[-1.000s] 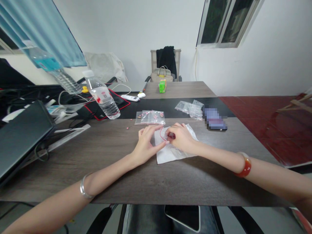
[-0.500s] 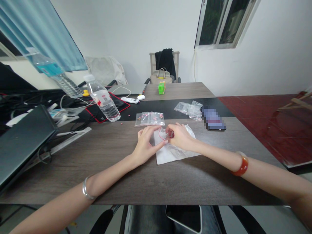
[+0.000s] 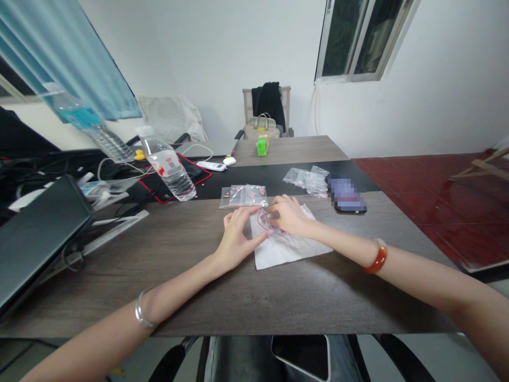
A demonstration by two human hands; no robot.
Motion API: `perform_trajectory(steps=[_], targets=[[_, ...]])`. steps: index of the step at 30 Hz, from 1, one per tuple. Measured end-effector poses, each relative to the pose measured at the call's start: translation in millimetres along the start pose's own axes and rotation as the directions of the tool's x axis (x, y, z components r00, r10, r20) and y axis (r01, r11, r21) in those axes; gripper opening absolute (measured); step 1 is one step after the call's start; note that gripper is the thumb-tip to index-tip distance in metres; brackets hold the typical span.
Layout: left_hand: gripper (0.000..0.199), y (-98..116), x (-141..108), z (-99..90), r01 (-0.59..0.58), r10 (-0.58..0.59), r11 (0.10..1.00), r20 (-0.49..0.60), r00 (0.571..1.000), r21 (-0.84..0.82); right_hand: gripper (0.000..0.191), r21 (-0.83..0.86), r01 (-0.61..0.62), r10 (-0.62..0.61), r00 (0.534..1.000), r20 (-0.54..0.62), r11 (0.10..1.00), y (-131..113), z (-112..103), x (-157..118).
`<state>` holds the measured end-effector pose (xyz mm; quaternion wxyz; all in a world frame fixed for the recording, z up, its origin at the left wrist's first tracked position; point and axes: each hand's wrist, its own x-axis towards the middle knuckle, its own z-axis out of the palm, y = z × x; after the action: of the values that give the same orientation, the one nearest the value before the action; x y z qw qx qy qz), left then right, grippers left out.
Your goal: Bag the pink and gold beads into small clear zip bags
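Observation:
A thin red string (image 3: pixel 260 219) curves between the thumb and index finger of my left hand (image 3: pixel 235 236), which steadies it over a crumpled white tissue (image 3: pixel 274 255). The thumb and index are spread wide, each tip at the string. My right hand (image 3: pixel 292 215) lies over the tissue just to the right, fingers bent downward near the string; whatever its fingertips hold is hidden. Small reddish-pink bits (image 3: pixel 283 232) show under that hand. Just beyond the hands lie clear little plastic bags (image 3: pixel 254 195) with small pink pieces inside.
More clear bags (image 3: pixel 306 179) lie at the back right beside a phone (image 3: pixel 350 209). Two water bottles (image 3: pixel 170 168) and a dark laptop (image 3: pixel 43 233) occupy the left, among cables. A green box (image 3: pixel 262 146) stands farther back. Another device (image 3: pixel 300 354) rests on my lap.
My right hand has shifted slightly left and its fingers have lowered toward the tissue, baring pinkish bits beneath. My left hand stays nearly still with the string.

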<state>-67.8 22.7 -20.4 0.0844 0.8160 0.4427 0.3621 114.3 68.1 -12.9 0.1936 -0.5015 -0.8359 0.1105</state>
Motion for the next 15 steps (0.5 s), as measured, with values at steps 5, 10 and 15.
perform_trajectory(steps=[5, 10, 15], targets=[[0.050, 0, -1, -0.5, -0.023, 0.022, 1.000, 0.009, 1.000, 0.006, 0.013, -0.041, 0.035, -0.035, 0.999, 0.005, 0.999, -5, -2, 1], [0.048, 1, -1, -1.0, 0.002, -0.002, 1.000, -0.019, 1.000, 0.007, 0.010, 0.101, -0.008, 0.025, 0.987, -0.161, 0.995, -1, -9, -1], [0.049, 1, 0, -1.1, 0.033, -0.033, 0.999, -0.049, 0.998, -0.002, 0.007, 0.389, 0.052, 0.076, 0.948, -0.308, 0.920, -7, -22, -16]])
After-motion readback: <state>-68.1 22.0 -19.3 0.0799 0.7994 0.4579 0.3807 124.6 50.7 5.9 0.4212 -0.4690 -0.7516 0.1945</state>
